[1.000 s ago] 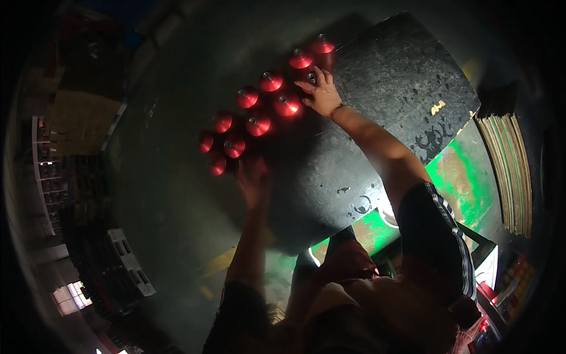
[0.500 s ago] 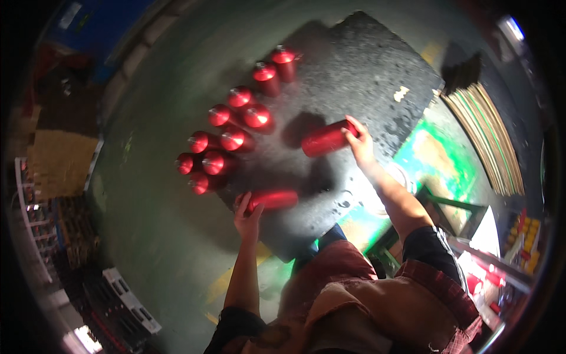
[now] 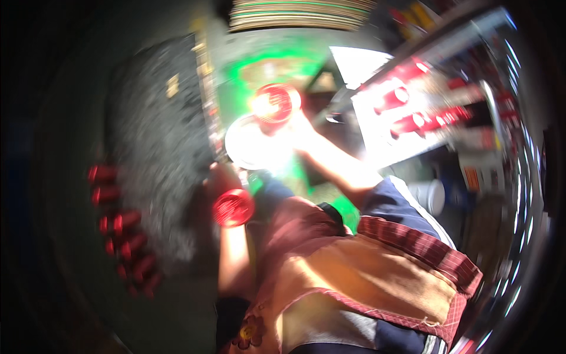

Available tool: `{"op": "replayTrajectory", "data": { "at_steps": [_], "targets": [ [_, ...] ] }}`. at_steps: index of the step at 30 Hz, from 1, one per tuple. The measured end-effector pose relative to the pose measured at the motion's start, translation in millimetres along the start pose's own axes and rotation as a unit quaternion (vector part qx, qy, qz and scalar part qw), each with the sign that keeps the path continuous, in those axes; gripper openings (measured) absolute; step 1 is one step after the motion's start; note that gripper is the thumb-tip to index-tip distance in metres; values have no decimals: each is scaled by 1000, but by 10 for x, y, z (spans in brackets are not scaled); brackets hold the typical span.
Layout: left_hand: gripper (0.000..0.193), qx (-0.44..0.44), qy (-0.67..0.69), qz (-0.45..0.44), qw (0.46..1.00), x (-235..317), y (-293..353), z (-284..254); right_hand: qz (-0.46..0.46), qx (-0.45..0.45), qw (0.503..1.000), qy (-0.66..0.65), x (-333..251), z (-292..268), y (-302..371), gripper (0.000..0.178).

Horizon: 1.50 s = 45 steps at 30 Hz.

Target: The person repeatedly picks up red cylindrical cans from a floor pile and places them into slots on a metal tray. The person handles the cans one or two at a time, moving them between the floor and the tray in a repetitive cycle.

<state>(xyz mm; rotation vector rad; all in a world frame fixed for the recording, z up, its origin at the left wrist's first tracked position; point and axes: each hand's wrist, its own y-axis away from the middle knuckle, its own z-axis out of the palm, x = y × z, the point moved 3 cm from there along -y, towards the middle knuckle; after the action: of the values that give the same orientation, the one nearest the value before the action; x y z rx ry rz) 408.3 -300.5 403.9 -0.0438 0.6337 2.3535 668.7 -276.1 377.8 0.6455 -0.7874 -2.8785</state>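
My left hand (image 3: 219,179) is closed around a red metal bottle (image 3: 233,207), whose round end faces up at me. My right hand (image 3: 302,127), partly washed out by glare, grips another red bottle (image 3: 276,101) the same way. Below that bottle is a bright white round thing (image 3: 247,150), too overexposed to make out. Both hands are past the near edge of the dark speckled board (image 3: 156,130). Several red bottles (image 3: 127,223), blurred, stand in a cluster along the board's far left edge.
On the right, a brightly lit surface (image 3: 374,133) holds several red bottles (image 3: 394,99) beside a metal rail. A stack of flat sheets (image 3: 300,15) lies at the top. A white bucket (image 3: 433,197) stands near my right arm. Green paint (image 3: 236,71) marks the floor.
My view has swung to the right, so the board and bottle cluster sit further left. Both held bottles have come off the board and turned with their round ends toward me.
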Motion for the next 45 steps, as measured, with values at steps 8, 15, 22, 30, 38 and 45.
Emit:
{"op": "replayTrajectory", "data": {
  "at_steps": [8,15,22,30,38,45],
  "targets": [
    [49,156,104,-117,975,117,-1075,-506,100,-136,891,-422,95,-517,-582,62],
    [50,195,82,-115,971,32,-987,-614,221,-132,797,-546,224,-605,-448,69],
    [50,138,104,-141,975,-314,-1134,-551,180,16,819,-544,-37,-705,-312,42],
    [62,92,-326,-113,934,-165,-350,-176,162,56,932,-320,-127,-655,186,46],
    [32,390,-561,325,654,872,1672,274,93,47,969,226,205,309,-41,46],
    [33,479,-772,380,171,768,2240,350,-150,-337,650,664,1945,1423,-324,47]
  ]
}}
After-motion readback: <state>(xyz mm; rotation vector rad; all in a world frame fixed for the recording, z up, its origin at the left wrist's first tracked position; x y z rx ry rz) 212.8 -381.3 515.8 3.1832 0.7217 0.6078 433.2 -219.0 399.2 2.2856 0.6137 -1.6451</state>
